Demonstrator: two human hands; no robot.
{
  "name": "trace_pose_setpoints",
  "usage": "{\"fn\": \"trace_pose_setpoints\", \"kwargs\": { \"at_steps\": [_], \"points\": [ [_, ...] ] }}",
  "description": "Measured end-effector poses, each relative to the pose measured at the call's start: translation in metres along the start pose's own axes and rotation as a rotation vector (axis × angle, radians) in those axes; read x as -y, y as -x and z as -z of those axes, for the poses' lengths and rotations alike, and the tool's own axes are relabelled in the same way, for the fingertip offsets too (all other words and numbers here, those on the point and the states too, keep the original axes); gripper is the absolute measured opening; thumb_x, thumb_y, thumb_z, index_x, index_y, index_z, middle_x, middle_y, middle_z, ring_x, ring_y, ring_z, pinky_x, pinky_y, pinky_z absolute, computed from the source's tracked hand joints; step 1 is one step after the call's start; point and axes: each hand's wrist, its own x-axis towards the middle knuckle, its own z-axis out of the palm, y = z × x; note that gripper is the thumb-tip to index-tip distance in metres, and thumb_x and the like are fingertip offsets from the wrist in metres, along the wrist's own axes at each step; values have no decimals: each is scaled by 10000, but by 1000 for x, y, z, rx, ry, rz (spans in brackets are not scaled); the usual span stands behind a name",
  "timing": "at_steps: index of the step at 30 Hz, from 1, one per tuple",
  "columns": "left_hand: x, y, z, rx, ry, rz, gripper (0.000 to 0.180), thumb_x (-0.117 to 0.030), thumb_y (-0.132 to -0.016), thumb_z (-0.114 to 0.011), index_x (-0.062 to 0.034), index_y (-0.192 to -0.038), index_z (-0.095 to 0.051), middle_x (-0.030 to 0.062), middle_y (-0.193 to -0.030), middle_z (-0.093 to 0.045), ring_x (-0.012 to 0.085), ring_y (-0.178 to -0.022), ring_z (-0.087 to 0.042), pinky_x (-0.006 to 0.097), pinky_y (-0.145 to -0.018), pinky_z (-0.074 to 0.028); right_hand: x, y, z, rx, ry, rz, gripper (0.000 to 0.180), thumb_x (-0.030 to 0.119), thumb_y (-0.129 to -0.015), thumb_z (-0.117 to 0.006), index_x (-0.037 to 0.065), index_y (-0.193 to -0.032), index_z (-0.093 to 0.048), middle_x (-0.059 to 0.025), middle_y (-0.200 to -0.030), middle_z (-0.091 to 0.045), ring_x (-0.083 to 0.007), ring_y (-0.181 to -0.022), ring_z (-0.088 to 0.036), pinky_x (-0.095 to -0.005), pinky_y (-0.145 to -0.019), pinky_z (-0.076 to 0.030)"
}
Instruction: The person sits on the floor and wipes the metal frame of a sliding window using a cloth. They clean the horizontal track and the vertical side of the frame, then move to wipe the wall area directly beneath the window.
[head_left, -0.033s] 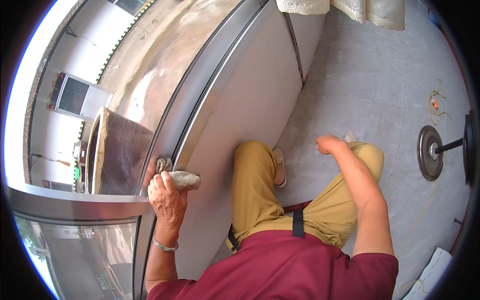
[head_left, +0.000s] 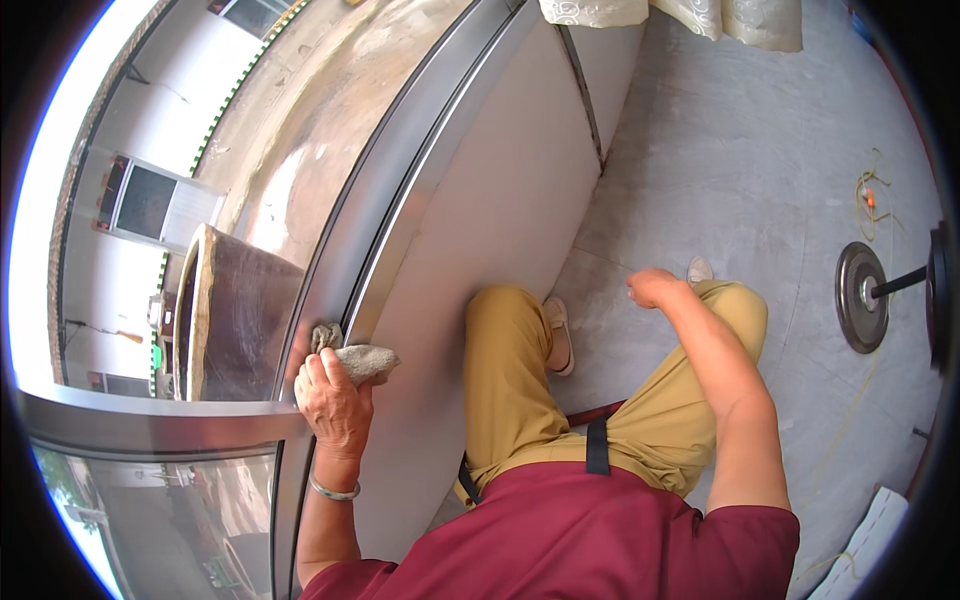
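My left hand (head_left: 332, 400) is closed around a crumpled grey cloth (head_left: 362, 358) and presses it against the silver metal window frame (head_left: 400, 215), where the frame meets the grey panel below it. A metal bangle sits on that wrist. My right hand (head_left: 650, 287) hangs in the air above my right knee, fingers curled in, with nothing in it. I am crouched beside the panel in mustard trousers (head_left: 500, 370) and a maroon shirt.
Behind the glass (head_left: 300, 120) stands a large brown round container (head_left: 225, 320). A metal weight plate on a bar (head_left: 862, 297) lies on the concrete floor at the right, near an orange cord (head_left: 868, 195). A pale curtain (head_left: 680, 15) hangs at the top. A white board (head_left: 870, 545) lies at lower right.
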Motion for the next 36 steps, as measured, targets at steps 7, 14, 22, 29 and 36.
{"fn": "trace_pose_setpoints", "kwargs": {
  "at_steps": [7, 14, 22, 29, 36],
  "points": [
    [-20, -42, -23, -126, 32, -38, 687, -179, -681, -823, 7, -1239, -469, 180, -1057, -536, 380, -949, -541, 489, -834, -418, 23, 0, 12, 26, 119, 133, 263, 115, -886, -596, 79, -1129, -688, -126, -1147, -698, -314, -1110, -651, -430, -877, -543],
    [-79, -149, -38, -120, -18, -53, 628, -240, -710, -814, -17, -1198, -489, 126, -1018, -533, 313, -946, -550, 442, -834, -430, 43, -4, 15, -63, 113, 271, 269, 99, -852, -622, 85, -1116, -668, -124, -1127, -701, -293, -1079, -665, -439, -874, -519],
    [-132, -252, -53, -191, -3, -80, 544, -349, -747, -812, -49, -1120, -552, 97, -1015, -573, 291, -937, -591, 433, -814, -447, 42, 17, 25, 2, 146, 275, 273, 272, -954, -598, 85, -1149, -637, -125, -1125, -663, -315, -1098, -626, -452, -925, -464],
    [-168, -320, -66, -191, -16, -96, 490, -372, -756, -805, -52, -1056, -587, 102, -999, -602, 290, -959, -614, 433, -814, -468, 34, 37, 22, -157, 43, 317, 226, 89, -867, -572, 95, -1065, -682, -108, -1081, -701, -302, -1063, -651, -438, -923, -465],
    [-205, -393, -78, -200, -9, -86, 455, -387, -775, -793, -63, -1025, -596, 112, -1025, -622, 315, -975, -624, 454, -826, -482, 13, 56, 21, -238, -9, 342, 201, 116, -885, -524, 86, -1008, -681, -112, -1026, -695, -290, -1003, -655, -435, -915, -470]
  ]
}}
